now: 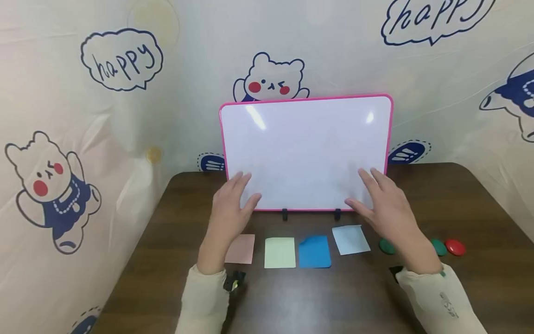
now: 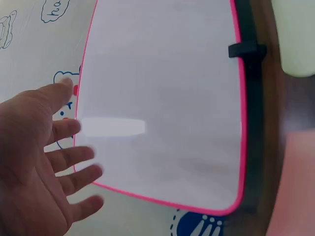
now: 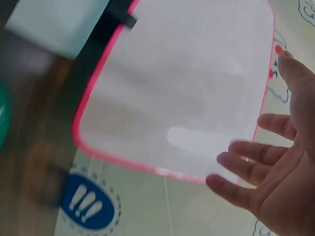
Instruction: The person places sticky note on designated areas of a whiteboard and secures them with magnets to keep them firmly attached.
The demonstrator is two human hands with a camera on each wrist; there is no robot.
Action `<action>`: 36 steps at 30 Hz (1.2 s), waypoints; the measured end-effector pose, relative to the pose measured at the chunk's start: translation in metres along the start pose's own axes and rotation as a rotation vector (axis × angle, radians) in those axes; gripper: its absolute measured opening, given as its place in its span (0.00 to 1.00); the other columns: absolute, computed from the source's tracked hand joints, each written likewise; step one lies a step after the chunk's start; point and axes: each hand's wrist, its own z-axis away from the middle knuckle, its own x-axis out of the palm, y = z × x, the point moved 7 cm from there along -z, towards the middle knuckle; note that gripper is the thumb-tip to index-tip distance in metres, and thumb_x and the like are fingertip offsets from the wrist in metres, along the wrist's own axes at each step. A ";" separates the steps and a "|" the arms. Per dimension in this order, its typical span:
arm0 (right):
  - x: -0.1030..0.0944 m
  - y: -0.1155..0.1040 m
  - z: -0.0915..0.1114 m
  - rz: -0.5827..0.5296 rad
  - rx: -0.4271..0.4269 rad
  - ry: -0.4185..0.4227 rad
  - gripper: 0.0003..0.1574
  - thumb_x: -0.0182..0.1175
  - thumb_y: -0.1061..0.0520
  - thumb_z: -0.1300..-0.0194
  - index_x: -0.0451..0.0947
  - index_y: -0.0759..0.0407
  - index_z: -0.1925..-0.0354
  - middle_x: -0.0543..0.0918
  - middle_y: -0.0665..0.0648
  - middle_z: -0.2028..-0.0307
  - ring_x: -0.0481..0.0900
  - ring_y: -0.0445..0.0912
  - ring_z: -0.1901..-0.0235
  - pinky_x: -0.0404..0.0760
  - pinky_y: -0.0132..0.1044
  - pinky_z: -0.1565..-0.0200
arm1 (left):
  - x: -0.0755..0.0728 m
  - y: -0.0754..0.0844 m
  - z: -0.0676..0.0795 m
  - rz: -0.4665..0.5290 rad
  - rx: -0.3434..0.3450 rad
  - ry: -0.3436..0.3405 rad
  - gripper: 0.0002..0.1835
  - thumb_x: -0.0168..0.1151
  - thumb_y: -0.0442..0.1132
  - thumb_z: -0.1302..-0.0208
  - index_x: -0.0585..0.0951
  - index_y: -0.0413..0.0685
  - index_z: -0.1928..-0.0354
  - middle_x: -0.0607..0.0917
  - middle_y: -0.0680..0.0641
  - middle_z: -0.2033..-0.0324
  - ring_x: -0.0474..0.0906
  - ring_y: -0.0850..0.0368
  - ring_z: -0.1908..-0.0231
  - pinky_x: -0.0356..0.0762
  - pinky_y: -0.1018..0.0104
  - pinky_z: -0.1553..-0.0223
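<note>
Pink-rimmed single whiteboard [image 1: 306, 153], four paper squares [image 1: 280, 253], three visible discs [image 1: 455, 247], left hand [image 1: 228, 208], right hand [image 1: 388, 208], each grip wide

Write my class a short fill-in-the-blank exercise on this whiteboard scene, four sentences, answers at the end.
The frame of the whiteboard is ____.
In the head view, ____ paper squares show on the table.
The paper square nearest the right hand is light ____.
In the head view, the rightmost round disc is ____.

Missing words: pink; four; blue; red.
</note>
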 end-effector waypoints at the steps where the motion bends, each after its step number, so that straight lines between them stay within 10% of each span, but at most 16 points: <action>1: -0.002 0.004 0.004 -0.016 0.010 -0.005 0.50 0.68 0.42 0.34 0.60 0.60 0.25 0.63 0.73 0.29 0.63 0.69 0.33 0.65 0.72 0.42 | 0.000 -0.004 0.003 0.029 -0.019 -0.022 0.30 0.59 0.52 0.27 0.71 0.49 0.28 0.66 0.41 0.28 0.59 0.40 0.28 0.54 0.35 0.32; 13: 0.004 0.048 0.044 -0.015 0.144 -0.268 0.39 0.65 0.43 0.31 0.71 0.65 0.33 0.73 0.72 0.39 0.69 0.69 0.39 0.70 0.70 0.45 | -0.006 -0.051 0.035 0.073 -0.168 -0.159 0.20 0.59 0.43 0.26 0.78 0.47 0.36 0.79 0.42 0.40 0.74 0.42 0.39 0.73 0.42 0.42; 20: 0.013 0.069 0.058 0.011 0.125 -0.307 0.36 0.68 0.47 0.33 0.74 0.64 0.35 0.77 0.72 0.43 0.76 0.68 0.45 0.75 0.68 0.50 | -0.004 -0.071 0.041 0.038 -0.214 -0.190 0.18 0.62 0.41 0.28 0.80 0.48 0.38 0.83 0.47 0.53 0.78 0.49 0.55 0.81 0.49 0.52; 36: 0.037 0.092 0.077 0.016 0.083 -0.420 0.35 0.72 0.43 0.40 0.79 0.64 0.42 0.83 0.65 0.51 0.81 0.63 0.51 0.78 0.64 0.53 | 0.009 -0.102 0.055 -0.036 -0.250 -0.294 0.18 0.65 0.40 0.30 0.81 0.47 0.40 0.82 0.47 0.56 0.76 0.50 0.58 0.80 0.51 0.55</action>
